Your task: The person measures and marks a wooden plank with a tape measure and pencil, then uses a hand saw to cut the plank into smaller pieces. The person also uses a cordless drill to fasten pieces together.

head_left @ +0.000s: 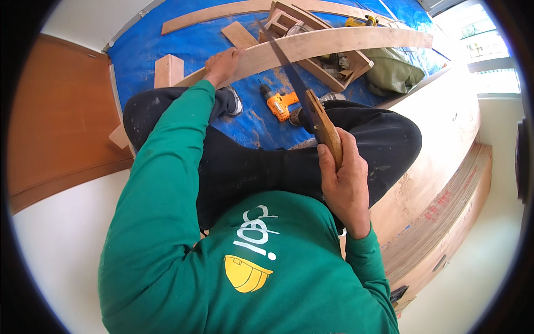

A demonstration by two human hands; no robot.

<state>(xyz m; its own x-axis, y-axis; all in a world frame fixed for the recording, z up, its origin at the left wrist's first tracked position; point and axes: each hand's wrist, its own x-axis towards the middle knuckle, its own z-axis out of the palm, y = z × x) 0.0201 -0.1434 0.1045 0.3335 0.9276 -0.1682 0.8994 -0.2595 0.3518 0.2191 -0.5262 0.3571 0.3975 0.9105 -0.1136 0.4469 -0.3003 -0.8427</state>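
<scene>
With the right hand (347,181), gripped a handsaw (297,82) by its wooden handle (329,133); with the left hand (223,65), clasped a pale board (339,45) near its left end. Held the blade (285,62) across this board, could not tell if touching. Had on the blue sheet (136,50) an orange drill (280,106), and farther a wooden box (357,65).

I monitor single head view: left unit of fisheye pair, worn on head, facing down. Green shirt (211,278) nearest, filling lower frame; left hand (222,65) and right hand (347,181) beyond; blue floor sheet (136,53) farther, toward top.
</scene>
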